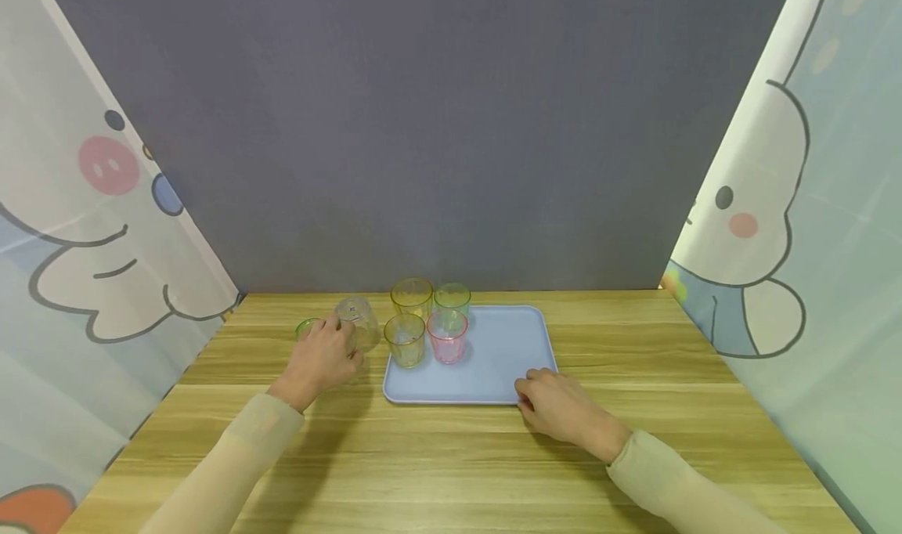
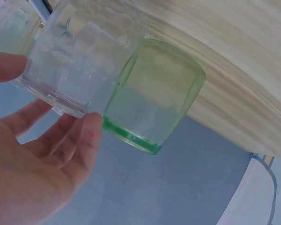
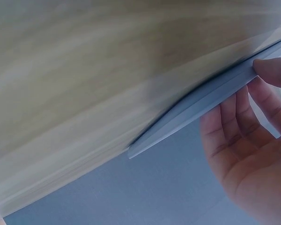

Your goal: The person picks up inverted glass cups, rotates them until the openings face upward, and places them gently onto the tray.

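My left hand [image 1: 324,359] holds a clear glass [image 2: 91,51], thumb on one side and fingertips on the other. In the head view that glass leans left of the tray. Right beside it stands a green-tinted glass [image 2: 154,89], mostly hidden behind my left hand in the head view. With thumb and fingers, my right hand [image 1: 564,409] pinches the front right corner of the pale blue tray [image 1: 507,358]. On the tray's left half are a pink glass [image 1: 448,342] and an amber glass [image 1: 405,344], with a yellow glass [image 1: 412,295] and a mint-green glass [image 1: 452,299] behind them.
The wooden table [image 1: 423,471] runs back to a dark grey panel [image 1: 451,142]. Light curtains with cartoon figures hang at the left [image 1: 70,268] and right [image 1: 810,244]. The glasses stand close together at the tray's left end.
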`<state>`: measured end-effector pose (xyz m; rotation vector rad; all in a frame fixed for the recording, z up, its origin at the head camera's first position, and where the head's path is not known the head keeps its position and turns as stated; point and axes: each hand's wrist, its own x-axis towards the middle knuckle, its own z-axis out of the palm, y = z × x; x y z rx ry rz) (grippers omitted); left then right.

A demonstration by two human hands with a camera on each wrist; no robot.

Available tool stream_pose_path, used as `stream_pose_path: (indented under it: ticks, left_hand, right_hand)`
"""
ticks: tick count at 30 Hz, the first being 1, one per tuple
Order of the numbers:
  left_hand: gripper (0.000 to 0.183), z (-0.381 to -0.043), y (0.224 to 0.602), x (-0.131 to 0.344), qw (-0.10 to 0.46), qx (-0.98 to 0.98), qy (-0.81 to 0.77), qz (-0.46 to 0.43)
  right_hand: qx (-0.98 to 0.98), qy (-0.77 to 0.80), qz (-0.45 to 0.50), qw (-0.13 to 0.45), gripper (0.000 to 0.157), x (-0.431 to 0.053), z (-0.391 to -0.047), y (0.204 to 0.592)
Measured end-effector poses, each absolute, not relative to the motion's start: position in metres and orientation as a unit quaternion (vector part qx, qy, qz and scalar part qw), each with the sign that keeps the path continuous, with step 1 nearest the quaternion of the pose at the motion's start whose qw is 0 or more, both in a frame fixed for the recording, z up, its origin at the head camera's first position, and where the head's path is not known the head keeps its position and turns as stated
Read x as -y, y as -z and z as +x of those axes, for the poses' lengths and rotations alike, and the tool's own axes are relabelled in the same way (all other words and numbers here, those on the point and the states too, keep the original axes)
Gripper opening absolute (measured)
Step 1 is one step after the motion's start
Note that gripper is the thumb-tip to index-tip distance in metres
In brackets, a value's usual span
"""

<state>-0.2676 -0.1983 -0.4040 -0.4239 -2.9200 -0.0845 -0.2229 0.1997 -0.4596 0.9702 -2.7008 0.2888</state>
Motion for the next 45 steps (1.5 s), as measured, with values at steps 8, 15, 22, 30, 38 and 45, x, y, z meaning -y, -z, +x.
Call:
stream_pose_path:
  ticks: [8,15,22,30,38,45]
  left_hand:
    - [0.049,-0.270,0.407,0.201,0.074,0.986,0.051,-0.140]
    - [0.047,-0.271,0.407,0.202,0.066,0.985,0.067,-0.146]
    - [0.050,-0.268,0.407,0.205,0.044,0.985,0.098,-0.134]
    - [0.038,-0.261,0.399,0.205,0.032,0.979,0.135,-0.146]
    - [0.037,-0.255,0.388,0.206,0.034,0.976,0.150,-0.154]
    - [0.036,-0.250,0.378,0.205,0.033,0.974,0.157,-0.159]
  right_hand:
    - [0.930,-0.097,0.332,0.125,0.031,-0.200,-0.223,0.461]
    - [0.930,-0.096,0.334,0.117,0.030,-0.200,-0.221,0.458]
    - [0.931,-0.095,0.334,0.115,0.029,-0.199,-0.221,0.457]
    - [0.931,-0.096,0.336,0.107,0.027,-0.200,-0.223,0.458]
    - [0.934,-0.111,0.330,0.083,0.025,-0.202,-0.225,0.456]
    - [0.938,-0.120,0.320,0.060,0.022,-0.202,-0.225,0.452]
